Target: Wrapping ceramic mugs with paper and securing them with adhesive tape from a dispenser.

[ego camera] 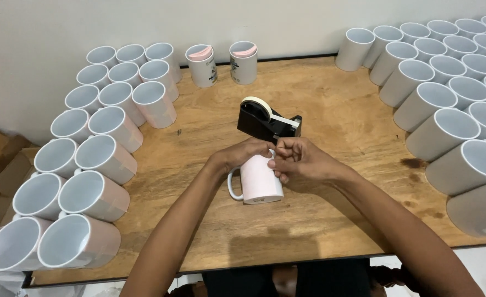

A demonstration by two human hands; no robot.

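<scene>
Both forearms reaching in from bottom edge, meeting over a mug at table centre.

L hand (246, 153) is curling over the top of the upside-down white ceramic mug w/ pale pink wrap (260, 180), fingers pinched narrow; R hand (299, 158) is gripping its upper right side, fingers bent tight. Mug is sitting on the wooden tabletop (331, 104), handle pointing left. Black tape dispenser w/ cream roll (267, 121) is standing just behind the hands. Rows of white mugs (103, 159) are flanking both sides.
</scene>
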